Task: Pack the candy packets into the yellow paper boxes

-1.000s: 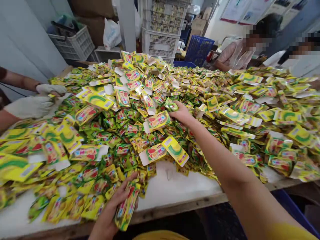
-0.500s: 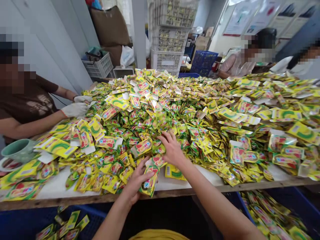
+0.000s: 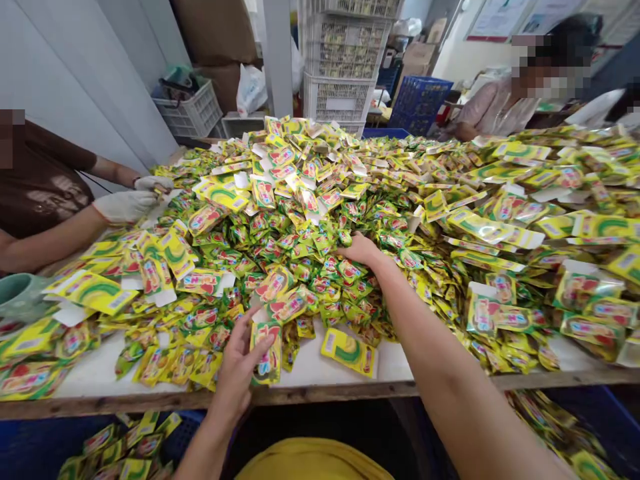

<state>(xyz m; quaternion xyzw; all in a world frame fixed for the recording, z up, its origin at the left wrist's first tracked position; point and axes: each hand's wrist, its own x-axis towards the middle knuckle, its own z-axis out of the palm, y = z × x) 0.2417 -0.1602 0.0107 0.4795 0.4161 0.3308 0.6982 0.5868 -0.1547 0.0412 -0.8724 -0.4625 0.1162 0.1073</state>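
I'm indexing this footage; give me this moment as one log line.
left hand: holding packet; right hand: at sachet pile, hold unclear; table: yellow packet lying flat; nearby: co-worker's gloved hands

At your left sits a green mug (image 3: 24, 298), while ahead of you a white plastic bag (image 3: 251, 89) shows beside a gray post (image 3: 279, 63), stacked white crates (image 3: 341, 99), a blue crate (image 3: 419, 105) and wall posters (image 3: 500, 18).
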